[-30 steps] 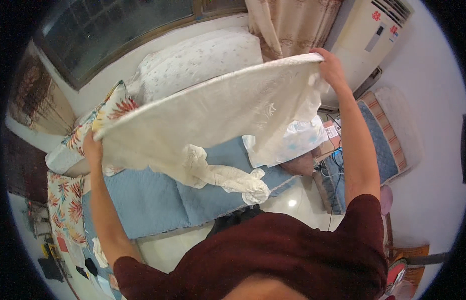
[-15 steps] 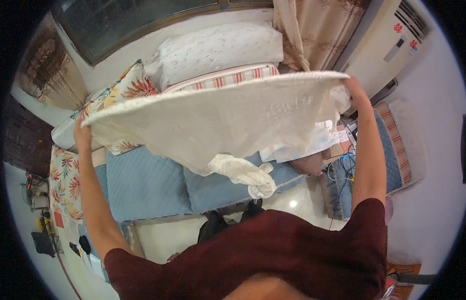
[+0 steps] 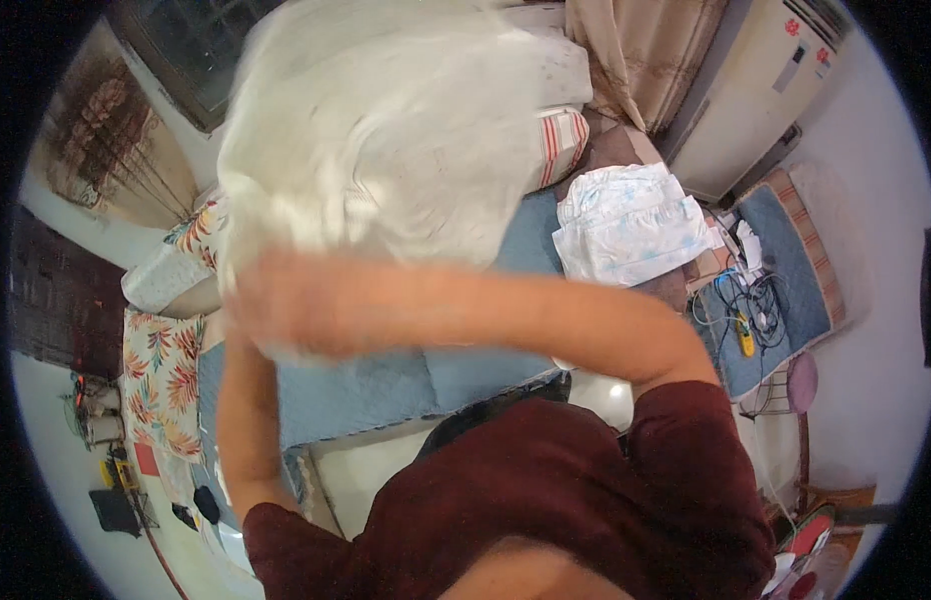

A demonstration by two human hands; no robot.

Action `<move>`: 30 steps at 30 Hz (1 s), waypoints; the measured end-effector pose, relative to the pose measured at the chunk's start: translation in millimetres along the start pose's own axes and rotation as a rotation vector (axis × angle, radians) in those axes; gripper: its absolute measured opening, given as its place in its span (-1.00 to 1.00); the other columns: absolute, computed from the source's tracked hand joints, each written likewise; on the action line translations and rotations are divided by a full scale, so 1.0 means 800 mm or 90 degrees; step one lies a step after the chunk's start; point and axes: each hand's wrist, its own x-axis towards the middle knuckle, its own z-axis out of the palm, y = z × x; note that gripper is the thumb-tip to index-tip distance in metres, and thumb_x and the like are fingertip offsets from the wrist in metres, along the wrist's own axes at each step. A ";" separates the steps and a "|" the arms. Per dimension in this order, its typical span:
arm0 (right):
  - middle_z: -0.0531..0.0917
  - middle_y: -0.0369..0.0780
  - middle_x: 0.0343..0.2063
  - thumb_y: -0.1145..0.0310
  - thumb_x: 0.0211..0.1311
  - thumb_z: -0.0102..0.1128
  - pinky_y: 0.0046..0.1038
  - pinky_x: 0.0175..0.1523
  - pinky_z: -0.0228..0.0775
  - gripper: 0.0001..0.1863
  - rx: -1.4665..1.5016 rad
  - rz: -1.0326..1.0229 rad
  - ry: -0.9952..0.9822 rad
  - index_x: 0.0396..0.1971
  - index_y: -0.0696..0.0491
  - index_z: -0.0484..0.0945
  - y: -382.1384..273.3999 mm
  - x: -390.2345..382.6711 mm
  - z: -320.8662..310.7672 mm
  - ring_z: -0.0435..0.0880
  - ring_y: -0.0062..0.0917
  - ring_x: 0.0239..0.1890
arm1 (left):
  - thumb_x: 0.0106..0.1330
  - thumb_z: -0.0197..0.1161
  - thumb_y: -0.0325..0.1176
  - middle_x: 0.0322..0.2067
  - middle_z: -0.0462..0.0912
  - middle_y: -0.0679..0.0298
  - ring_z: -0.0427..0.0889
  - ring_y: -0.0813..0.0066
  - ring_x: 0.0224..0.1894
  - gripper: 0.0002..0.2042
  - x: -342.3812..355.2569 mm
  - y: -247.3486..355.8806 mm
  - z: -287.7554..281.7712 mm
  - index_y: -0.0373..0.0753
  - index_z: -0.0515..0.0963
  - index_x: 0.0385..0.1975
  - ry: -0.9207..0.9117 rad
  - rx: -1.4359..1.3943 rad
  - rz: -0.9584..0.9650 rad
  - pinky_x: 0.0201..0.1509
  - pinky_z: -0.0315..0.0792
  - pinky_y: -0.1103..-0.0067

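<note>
Much blur hides whether the right hand grips the cream cloth spread just beyond it.

I see a beige curtain at one o'clock and a tall air conditioner at two. At three, tangled cables and a yellow gadget lie on a blue pad. Toward nine is a leaf-print pillow; toward eleven, a dark window.

Right hand has swung far left; blurred cream cloth seemingly billows.
</note>
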 end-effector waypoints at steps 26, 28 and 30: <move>0.39 -0.43 -0.61 0.08 0.22 0.02 -0.62 -0.43 0.14 -0.62 0.672 0.852 -0.071 -0.53 0.12 0.52 -0.046 -0.240 0.112 0.25 -0.78 -0.51 | 0.13 -0.17 -0.31 -0.11 0.48 0.03 0.51 0.18 -0.10 -0.57 -0.181 0.025 -0.245 -0.45 0.36 -0.06 0.300 0.115 0.093 -0.01 0.44 0.35; 0.52 -0.32 -0.55 0.01 0.10 0.12 -0.46 -0.34 0.27 -0.58 0.433 0.801 -0.175 -0.30 0.10 0.48 -0.043 -0.218 0.105 0.45 -0.56 -0.46 | 0.17 -0.12 -0.26 -0.09 0.47 0.05 0.49 0.18 -0.09 -0.57 -0.175 0.023 -0.216 -0.42 0.36 -0.04 0.337 0.024 0.087 0.01 0.40 0.34; 0.55 -0.09 -0.22 -0.09 -0.08 0.23 -0.28 -0.05 0.32 -0.25 0.337 0.798 -0.278 0.05 0.10 0.28 -0.035 -0.203 0.112 0.53 -0.26 -0.13 | 0.21 -0.07 -0.21 -0.08 0.47 0.08 0.47 0.17 -0.08 -0.57 -0.178 0.010 -0.195 -0.39 0.36 -0.02 0.379 -0.067 0.082 0.02 0.37 0.33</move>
